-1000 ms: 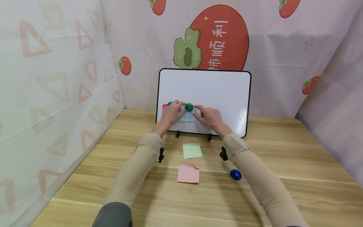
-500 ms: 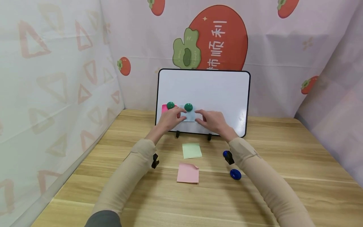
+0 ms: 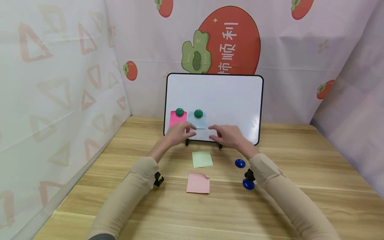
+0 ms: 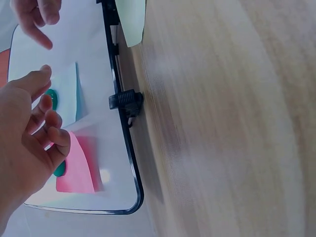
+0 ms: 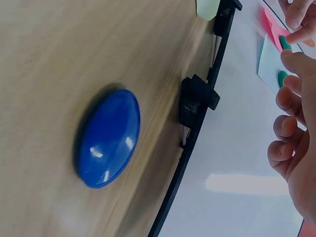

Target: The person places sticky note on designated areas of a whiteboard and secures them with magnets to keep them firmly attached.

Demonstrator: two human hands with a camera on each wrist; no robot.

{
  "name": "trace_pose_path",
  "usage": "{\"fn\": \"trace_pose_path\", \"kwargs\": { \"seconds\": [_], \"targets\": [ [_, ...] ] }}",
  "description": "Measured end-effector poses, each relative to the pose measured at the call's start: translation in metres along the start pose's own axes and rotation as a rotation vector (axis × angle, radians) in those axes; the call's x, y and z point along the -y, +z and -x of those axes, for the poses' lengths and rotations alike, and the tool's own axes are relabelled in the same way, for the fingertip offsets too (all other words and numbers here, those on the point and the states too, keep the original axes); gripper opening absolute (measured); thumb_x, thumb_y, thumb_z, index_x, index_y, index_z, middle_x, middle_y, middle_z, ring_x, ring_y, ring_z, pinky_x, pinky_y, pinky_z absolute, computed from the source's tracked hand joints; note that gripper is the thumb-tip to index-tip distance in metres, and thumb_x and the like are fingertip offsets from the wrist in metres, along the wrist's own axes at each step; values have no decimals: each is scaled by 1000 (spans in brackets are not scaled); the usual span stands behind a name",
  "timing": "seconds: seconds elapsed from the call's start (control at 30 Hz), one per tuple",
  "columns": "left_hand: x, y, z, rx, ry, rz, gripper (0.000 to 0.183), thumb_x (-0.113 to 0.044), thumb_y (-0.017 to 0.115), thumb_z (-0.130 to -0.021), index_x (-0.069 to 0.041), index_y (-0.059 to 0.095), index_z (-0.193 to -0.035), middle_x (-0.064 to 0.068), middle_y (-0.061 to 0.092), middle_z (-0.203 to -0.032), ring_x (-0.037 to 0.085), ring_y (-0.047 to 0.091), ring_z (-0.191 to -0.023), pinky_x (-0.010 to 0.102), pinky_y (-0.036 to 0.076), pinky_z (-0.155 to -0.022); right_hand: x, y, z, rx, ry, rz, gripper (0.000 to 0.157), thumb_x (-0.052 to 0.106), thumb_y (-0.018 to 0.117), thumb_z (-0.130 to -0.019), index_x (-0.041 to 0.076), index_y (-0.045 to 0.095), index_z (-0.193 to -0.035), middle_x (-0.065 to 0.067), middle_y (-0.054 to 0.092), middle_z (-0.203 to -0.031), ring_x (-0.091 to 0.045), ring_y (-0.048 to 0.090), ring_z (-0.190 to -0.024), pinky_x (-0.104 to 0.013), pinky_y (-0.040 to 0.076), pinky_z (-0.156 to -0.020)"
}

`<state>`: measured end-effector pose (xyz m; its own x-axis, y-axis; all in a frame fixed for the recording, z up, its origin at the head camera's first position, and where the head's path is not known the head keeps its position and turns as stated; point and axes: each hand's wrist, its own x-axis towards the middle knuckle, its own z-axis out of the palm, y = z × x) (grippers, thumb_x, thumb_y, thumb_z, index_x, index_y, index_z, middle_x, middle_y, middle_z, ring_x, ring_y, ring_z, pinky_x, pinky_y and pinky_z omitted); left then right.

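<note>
A person's left hand (image 3: 179,131) and right hand (image 3: 229,136) hang before the lower part of a whiteboard (image 3: 232,96), the fingers of both loosely bent, thumbs parted from forefingers, gripping nothing; whether any fingertip brushes the board is hard to tell. The left hand hides the lower edge of a bright pink note (image 3: 177,119), which sits on the board beneath a green magnet (image 3: 179,112). Just to its right, a light blue note (image 3: 202,122) sits under a second green magnet (image 3: 198,113). On the table (image 3: 228,213), a black wrist device (image 3: 250,174) covers part of the nearer blue magnet (image 3: 248,184), while the farther blue magnet (image 3: 240,163) lies in full view. A pale green note (image 3: 202,160) and a pale pink note (image 3: 198,183) rest between the arms; the frame edge cuts off the pale green note in both wrist views. A second earlier, the fingertips flank the magnet on the light blue note, and the left hand masks most of the bright pink one; now both hands are lower and farther apart, exposing both green magnets, which stay in place. The farther blue magnet, then hidden near the right wrist, has come into sight.
</note>
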<state>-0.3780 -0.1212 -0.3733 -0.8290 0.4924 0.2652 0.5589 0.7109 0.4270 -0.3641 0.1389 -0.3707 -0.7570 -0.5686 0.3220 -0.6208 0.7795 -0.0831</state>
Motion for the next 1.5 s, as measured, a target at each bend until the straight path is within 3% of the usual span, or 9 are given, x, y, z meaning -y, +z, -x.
{"fn": "trace_pose_path", "kwargs": {
  "seconds": [0.27,0.63,0.83,1.1,1.27,1.5],
  "targets": [
    [-7,0,17,100,-30,32,30,-38,66,-96,-21,71,-120,-1,61,-91,15,52,-75,27,43,-63,4,-3,19,42,-6,-14,42,39,67,-94,17,65,-129,8,52,-66,-8,43,-55,-24,34,-50],
    [-19,-3,40,240,-38,142,30,-37,68,-94,-18,72,-117,-4,66,-94,13,55,-87,29,48,-75,17,-11,45,103,-27,-22,42,44,66,-94,19,67,-127,11,51,-65,-5,42,-55,-24,34,-50],
    [-18,-2,54,261,-51,186,32,-34,70,-93,-13,72,-117,-1,61,-90,14,52,-83,29,44,-71,19,-15,61,110,-37,-22,43,44,67,-93,17,67,-127,12,47,-62,-4,38,-52,-23,29,-49],
    [-19,4,69,317,-62,200,31,-35,70,-92,-15,72,-116,-2,62,-89,13,53,-81,29,45,-71,19,-17,85,127,-52,-44,42,42,68,-93,18,66,-127,15,44,-62,-1,36,-51,-21,27,-48],
    [-23,5,73,369,-60,203,30,-33,72,-91,-15,72,-115,-3,63,-92,14,55,-86,31,46,-74,17,-18,97,122,-55,-38,42,42,69,-92,18,66,-127,15,42,-62,0,32,-51,-20,24,-48],
    [-27,7,76,403,-27,205,26,-28,74,-89,-13,74,-111,-4,63,-91,13,55,-86,28,46,-72,16,-17,109,164,-51,-57,42,44,69,-91,21,67,-126,18,43,-62,2,35,-53,-19,29,-50]
  ]
}}
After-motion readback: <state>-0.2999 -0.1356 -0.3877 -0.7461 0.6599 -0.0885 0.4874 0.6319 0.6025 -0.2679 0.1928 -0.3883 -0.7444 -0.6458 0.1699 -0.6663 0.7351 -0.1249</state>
